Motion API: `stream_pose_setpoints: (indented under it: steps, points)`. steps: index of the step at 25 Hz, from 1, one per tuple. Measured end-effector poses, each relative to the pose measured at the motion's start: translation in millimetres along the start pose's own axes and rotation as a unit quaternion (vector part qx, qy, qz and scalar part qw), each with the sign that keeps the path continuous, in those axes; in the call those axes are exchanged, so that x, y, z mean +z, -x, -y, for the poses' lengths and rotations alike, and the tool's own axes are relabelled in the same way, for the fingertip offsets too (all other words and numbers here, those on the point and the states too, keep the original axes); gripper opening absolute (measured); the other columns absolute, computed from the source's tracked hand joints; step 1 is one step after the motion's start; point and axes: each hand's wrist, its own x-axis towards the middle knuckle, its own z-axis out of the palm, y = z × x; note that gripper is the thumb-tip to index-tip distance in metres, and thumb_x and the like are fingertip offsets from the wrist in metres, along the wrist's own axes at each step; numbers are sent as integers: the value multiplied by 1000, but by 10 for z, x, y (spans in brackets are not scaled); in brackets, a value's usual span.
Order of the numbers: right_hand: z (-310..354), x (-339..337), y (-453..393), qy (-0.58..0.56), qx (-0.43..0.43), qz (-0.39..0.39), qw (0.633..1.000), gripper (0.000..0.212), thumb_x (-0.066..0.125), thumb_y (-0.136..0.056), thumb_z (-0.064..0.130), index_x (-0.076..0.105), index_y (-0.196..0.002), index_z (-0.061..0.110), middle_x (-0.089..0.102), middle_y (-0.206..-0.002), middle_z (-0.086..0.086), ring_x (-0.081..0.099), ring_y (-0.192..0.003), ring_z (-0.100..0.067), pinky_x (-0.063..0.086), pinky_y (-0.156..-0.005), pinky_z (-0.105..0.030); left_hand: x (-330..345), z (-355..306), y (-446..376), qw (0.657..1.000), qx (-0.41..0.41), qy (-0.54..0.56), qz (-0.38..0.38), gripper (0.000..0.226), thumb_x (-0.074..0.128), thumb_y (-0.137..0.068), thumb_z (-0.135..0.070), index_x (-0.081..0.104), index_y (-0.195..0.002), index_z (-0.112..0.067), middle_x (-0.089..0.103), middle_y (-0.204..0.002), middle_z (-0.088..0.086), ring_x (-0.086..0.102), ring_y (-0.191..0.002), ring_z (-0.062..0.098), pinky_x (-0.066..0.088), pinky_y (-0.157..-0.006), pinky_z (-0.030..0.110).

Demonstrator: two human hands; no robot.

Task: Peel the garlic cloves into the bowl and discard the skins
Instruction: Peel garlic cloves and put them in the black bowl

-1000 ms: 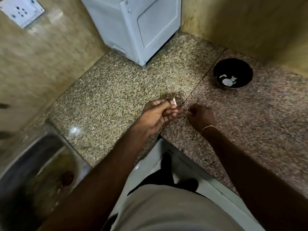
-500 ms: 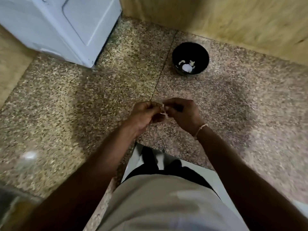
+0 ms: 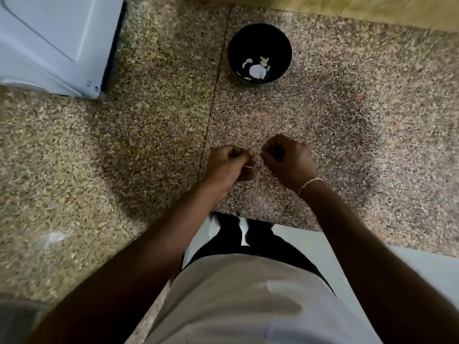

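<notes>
Speckled granite counter [image 3: 372, 145] now shows between left hand [image 3: 229, 165] and right hand [image 3: 289, 160], lately joined. Both sets of fingers stay curled, pinching skin scraps; the clove looks nearly bare, bound for the far bowl [image 3: 283, 45].

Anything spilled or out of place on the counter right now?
Nothing stands out. The black bowl sits upright with pale garlic pieces inside, and both hands work over the counter. No skins visibly scattered.
</notes>
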Motion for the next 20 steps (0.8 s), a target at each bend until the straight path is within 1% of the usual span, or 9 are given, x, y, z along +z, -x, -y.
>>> stream_pose_setpoints:
  steps: [2,5,7,8,10,12,13,16,20]
  points:
    - [-57,-13,-42,77,-55,22,995,9,76,-87,15,76,-96,17,76,-88,0,70,-79,-17,50,-72,-22,56,105,-29,999,-9,-42,-14,28,75,-98,-21,74,-70,-17,73,-67,10,66,-49,20,57,-49,31]
    - [-125,5,-79,89,-77,34,992,14,75,-86,6,81,-98,10,79,-95,-8,73,-86,-25,46,-77,-19,146,186,-69,989,-16,-134,-53,32,77,-94,-30,75,-62,-23,70,-59,9,63,-44,22,54,-46,32]
    - [-181,36,-83,97,-87,31,991,16,73,-86,1,81,-97,9,78,-93,-9,72,-84,-25,43,-76,-14,208,208,-107,984,-24,-162,-75,31,79,-89,-29,74,-60,-18,70,-56,10,63,-41,25,55,-45,34]
    - [-206,49,-80,102,-90,26,990,16,71,-87,1,81,-97,9,77,-92,-9,71,-83,-24,47,-77,-18,237,220,-119,981,-31,-174,-82,30,80,-87,-28,74,-60,-14,70,-56,10,64,-41,25,56,-45,37]
    - [-245,86,-71,110,-94,14,989,16,68,-89,4,80,-97,10,74,-93,-10,69,-81,-25,55,-74,-32,278,249,-130,970,-27,-224,-91,31,81,-84,-32,74,-64,-10,70,-54,6,67,-42,25,59,-45,41]
    - [-254,134,-67,117,-87,10,989,16,66,-91,8,80,-99,11,72,-94,-11,67,-80,-27,57,-72,-37,293,267,-137,951,-5,-290,-104,37,78,-86,-43,75,-65,-12,69,-52,-1,67,-42,20,59,-45,37]
    - [-252,149,-70,120,-82,12,989,17,64,-92,10,79,-100,11,71,-94,-11,67,-79,-27,57,-71,-38,297,264,-138,947,-2,-300,-113,40,77,-87,-45,74,-65,-12,68,-51,-2,67,-41,19,58,-46,36]
    - [-241,155,-83,121,-77,14,990,19,62,-92,10,78,-100,12,70,-93,-10,66,-76,-27,56,-68,-34,303,232,-177,955,-8,-273,-117,43,75,-93,-42,73,-64,-10,69,-51,4,68,-42,24,57,-45,35]
    - [-222,132,-95,123,-72,26,989,17,62,-92,11,77,-99,12,69,-94,-9,65,-78,-25,56,-69,-35,310,197,-210,971,-35,-213,-100,37,76,-95,-34,76,-70,-6,72,-59,12,70,-47,30,58,-47,36]
